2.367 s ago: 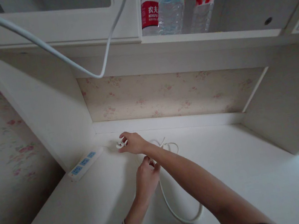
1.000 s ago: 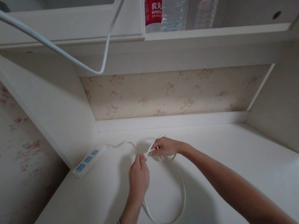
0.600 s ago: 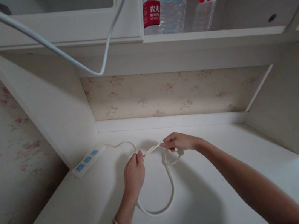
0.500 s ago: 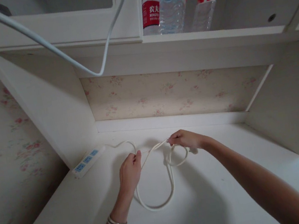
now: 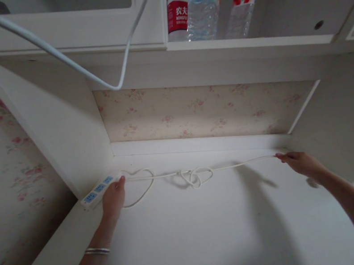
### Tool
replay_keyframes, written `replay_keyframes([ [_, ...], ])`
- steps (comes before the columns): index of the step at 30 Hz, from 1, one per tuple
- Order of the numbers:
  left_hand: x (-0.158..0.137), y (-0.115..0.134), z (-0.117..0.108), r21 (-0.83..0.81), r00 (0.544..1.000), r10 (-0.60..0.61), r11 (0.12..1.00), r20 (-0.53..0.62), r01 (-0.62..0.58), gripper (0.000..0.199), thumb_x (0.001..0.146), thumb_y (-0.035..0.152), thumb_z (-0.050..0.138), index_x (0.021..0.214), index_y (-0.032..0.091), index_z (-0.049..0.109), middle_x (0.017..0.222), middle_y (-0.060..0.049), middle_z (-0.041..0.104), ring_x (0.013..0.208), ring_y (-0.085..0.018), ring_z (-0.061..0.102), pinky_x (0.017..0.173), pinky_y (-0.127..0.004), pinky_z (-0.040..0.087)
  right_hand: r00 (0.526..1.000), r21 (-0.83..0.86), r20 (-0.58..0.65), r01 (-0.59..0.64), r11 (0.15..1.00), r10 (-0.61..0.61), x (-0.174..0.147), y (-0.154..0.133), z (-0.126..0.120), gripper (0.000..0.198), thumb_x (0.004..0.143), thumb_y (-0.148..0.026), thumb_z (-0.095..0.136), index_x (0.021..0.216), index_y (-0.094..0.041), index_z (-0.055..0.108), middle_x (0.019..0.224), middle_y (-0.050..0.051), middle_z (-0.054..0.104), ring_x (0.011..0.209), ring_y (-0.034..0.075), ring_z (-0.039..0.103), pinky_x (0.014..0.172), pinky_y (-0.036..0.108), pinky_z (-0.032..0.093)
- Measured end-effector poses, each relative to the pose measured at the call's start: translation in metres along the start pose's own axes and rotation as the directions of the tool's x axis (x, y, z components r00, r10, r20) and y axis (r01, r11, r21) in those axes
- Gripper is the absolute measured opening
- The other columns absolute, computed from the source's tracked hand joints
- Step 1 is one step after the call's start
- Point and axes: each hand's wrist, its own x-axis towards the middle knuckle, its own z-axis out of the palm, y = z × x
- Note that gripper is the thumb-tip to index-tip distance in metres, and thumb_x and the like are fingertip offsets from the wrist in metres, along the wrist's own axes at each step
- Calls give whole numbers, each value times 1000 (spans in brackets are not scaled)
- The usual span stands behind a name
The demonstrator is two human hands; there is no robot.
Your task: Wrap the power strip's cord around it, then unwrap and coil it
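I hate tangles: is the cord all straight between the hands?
No, the cord has loops between the left hand and right hand.

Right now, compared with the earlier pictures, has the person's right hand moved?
Yes: the right hand has moved rightward, toward the right end of the wallpaper panel.

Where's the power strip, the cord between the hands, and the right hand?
Power strip [image 5: 100, 188]: head view, middle blue socket.
Cord [image 5: 181, 173]: head view, tangled middle.
Right hand [image 5: 299, 162]: head view, back of hand.

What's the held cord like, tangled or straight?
Tangled: the cord loops over itself midway, though left hand and right hand hold it stretched.
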Motion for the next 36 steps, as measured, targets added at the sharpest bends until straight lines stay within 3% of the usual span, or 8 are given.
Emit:
replay_keyframes([
  [4,-10,21,16,-335,986,-47,937,157,98,40,81,55,44,61,21,39,51,7,31,40,-9,30,41,-21,25,960,313,268,-5,950,-83,-31,-25,8,58,73,-60,53,112,-19,61,50,-2,47,39,13,41,40,26,30],
  [10,-28,72,24,-602,922,77,777,381,184,31,80,44,51,97,18,55,66,4,47,46,-7,41,48,-21,38,592,490,697,19,872,-405,-78,-115,-19,47,79,-50,56,111,-17,62,106,14,64,93,25,63,78,35,49],
  [14,-41,101,27,-693,782,241,652,574,308,38,81,40,57,115,24,50,84,-1,58,57,-12,56,59,-28,47,450,444,694,347,826,-562,-106,-161,-26,34,78,-37,58,107,-21,63,107,8,66,101,23,60,86,34,44],
  [20,-43,112,35,-620,746,305,764,592,180,39,82,48,56,113,24,51,84,0,59,39,-4,40,43,-21,35,616,129,441,676,726,-652,-127,-178,-11,37,86,-48,48,66,-18,60,56,1,55,54,13,48,56,25,33],
  [24,-52,111,52,-547,780,245,824,575,144,32,83,48,53,101,21,54,68,5,47,36,-1,24,37,-18,16,766,427,288,434,793,-574,-130,-188,7,48,86,-57,45,57,-18,44,52,-4,38,51,10,34,50,24,24],
  [28,-80,114,76,-476,746,209,864,632,161,34,83,48,49,100,19,55,73,5,43,40,-2,23,39,-20,14,820,786,206,187,590,-535,-139,-218,28,42,86,-57,45,67,-19,47,52,-6,33,49,9,28,48,24,22],
  [33,-113,118,84,-452,407,365,881,837,140,15,76,26,51,85,16,58,68,4,39,53,-7,30,48,-21,23,741,871,143,221,440,-656,-149,-265,54,39,88,-54,43,72,-20,52,53,-4,46,51,11,42,52,24,34],
  [36,-122,117,77,-414,369,380,910,848,15,16,68,18,52,84,16,57,72,3,44,62,-10,36,55,-22,29,722,895,219,119,430,-656,-147,-283,70,38,87,-56,43,77,-21,52,52,-5,47,44,11,44,46,24,35],
])
